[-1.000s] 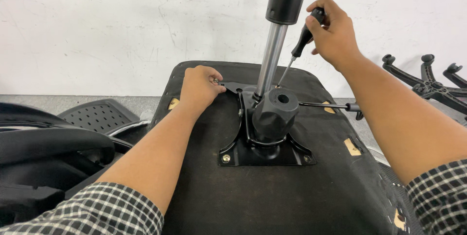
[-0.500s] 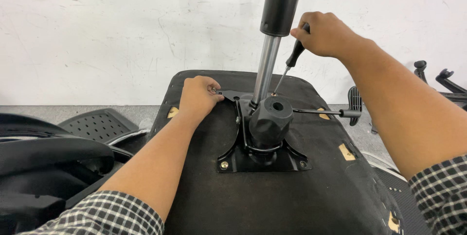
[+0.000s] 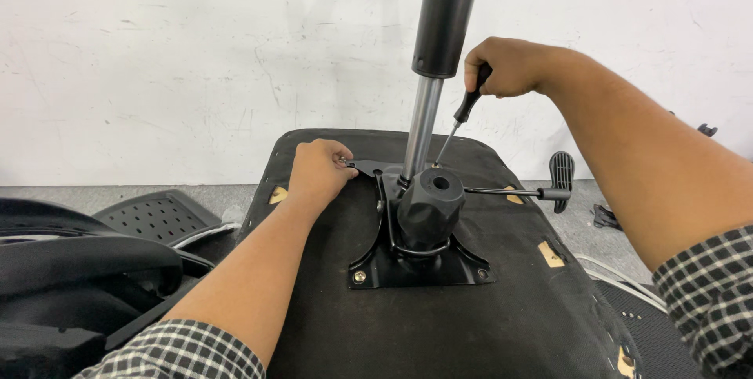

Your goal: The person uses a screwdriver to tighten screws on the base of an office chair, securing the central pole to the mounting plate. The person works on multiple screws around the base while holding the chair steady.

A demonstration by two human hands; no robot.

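A grey concrete floor is running along the foot of a white wall. An upturned black chair seat is lying on it (fabric underside facing up), taking up the middle. To its left, a perforated black plastic panel is resting flat, with curved black chair parts sitting just beside it.

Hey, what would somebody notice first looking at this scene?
The tall gas cylinder rising from the black metal plate in the middle of an upturned chair seat. The right hand grips a screwdriver angled down behind the cylinder, while the left hand rests at the plate's far left corner. A lever with a paddle handle sticks out to the right.
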